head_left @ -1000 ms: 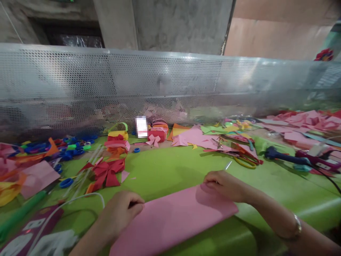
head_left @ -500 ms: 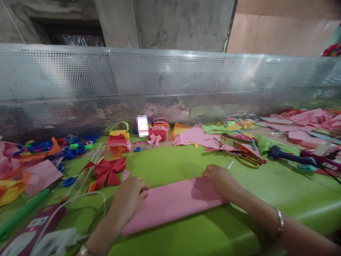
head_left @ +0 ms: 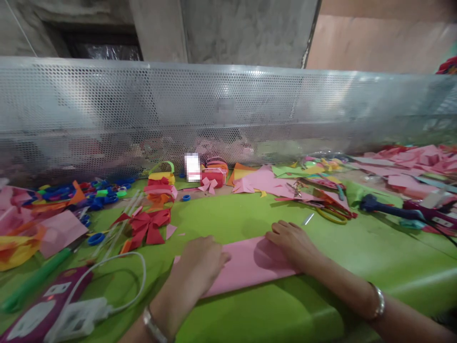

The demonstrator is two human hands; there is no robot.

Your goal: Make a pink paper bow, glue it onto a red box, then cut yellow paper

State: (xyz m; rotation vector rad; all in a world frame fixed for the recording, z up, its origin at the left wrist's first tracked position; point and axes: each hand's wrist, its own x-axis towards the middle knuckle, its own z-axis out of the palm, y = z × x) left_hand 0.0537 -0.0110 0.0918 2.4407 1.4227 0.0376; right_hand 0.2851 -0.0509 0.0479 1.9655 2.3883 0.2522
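A folded pink paper sheet [head_left: 246,267] lies on the green table cover [head_left: 357,247] in front of me. My left hand [head_left: 202,264] rests palm down on its left part, fingers loosely curled and pressing the paper. My right hand [head_left: 291,240] lies flat on the sheet's right end, fingers stretched toward the far edge. Neither hand grips anything. A small silver needle-like piece [head_left: 307,219] lies just beyond my right hand.
A red paper bow [head_left: 148,226] and small paper baskets [head_left: 159,183] sit at the left. Scissors [head_left: 328,212] and paper scraps lie at the right, with a glue gun [head_left: 385,207]. A power strip [head_left: 46,314] with white cable is at near left. A perforated metal screen [head_left: 228,109] closes the back.
The pink sheet has been folded over into a narrower strip. My left hand has slid right along it, and both hands now press it flat.
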